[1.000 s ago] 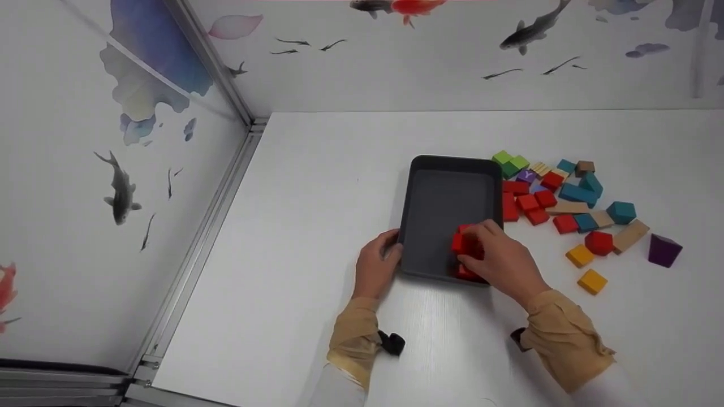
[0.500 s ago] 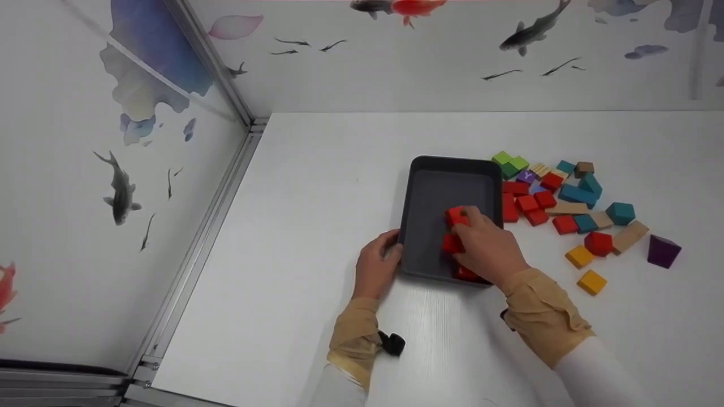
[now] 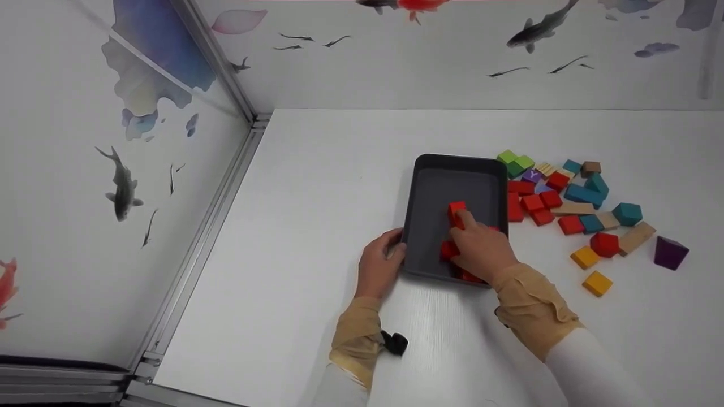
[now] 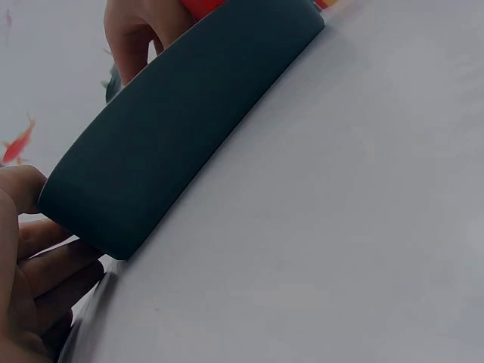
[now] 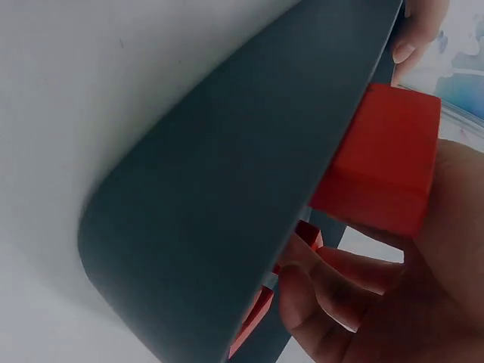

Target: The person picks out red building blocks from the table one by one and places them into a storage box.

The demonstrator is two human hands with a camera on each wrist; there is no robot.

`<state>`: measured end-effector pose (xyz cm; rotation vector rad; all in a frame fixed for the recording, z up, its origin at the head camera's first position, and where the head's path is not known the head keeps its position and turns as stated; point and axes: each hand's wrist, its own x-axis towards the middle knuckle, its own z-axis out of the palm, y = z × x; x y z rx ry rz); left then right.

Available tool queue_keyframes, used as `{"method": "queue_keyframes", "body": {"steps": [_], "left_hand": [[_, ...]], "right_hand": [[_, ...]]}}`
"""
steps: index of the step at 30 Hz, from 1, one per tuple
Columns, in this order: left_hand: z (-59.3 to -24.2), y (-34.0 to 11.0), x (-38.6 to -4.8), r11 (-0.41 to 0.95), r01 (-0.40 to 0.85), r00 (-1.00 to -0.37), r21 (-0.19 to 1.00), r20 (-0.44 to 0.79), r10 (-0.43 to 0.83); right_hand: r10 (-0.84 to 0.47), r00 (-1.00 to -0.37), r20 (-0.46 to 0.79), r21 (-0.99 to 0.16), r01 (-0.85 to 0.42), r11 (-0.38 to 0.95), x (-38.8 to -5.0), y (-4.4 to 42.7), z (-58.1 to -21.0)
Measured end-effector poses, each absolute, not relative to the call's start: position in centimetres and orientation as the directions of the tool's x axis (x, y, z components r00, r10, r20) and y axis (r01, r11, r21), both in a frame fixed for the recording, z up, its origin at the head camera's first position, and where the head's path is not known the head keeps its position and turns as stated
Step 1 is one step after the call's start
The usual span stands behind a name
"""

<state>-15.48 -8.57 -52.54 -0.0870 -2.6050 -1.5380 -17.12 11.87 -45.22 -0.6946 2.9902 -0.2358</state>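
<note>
The dark grey tray (image 3: 421,220) lies flat on the table, with several red blocks inside. My left hand (image 3: 380,265) grips its left side; in the left wrist view the thumb is at the rim of the tray (image 4: 159,136) and the other fingers are lower at its corner. My right hand (image 3: 483,249) reaches inside the tray, its fingers curled at a red block (image 3: 456,209). Near the thumb is another red block (image 3: 448,250). One more red block (image 5: 386,151) stands at the tray wall beside the palm in the right wrist view. My right hand partly hides the blocks.
Right of the tray lies a loose spread of red, green, teal and wooden blocks. Two yellow blocks (image 3: 598,284) are nearer the front, and a purple block (image 3: 671,252) is at the far right. A metal frame (image 3: 226,186) and printed wall panels bound the table.
My right hand has moved left and deeper into the tray, and red blocks under it have shifted left. One red block now sits farther up the tray. My left hand stays on the tray.
</note>
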Motion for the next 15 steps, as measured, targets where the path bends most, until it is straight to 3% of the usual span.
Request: {"method": "queue_keyframes", "body": {"steps": [15], "left_hand": [[-52.49,-8.63,-15.59,0.486,0.129,-0.989,0.865,0.145,0.003]], "right_hand": [[-0.419,-0.897,-0.143,-0.217,-0.384,0.897,-17.45,11.93,-45.24]]}}
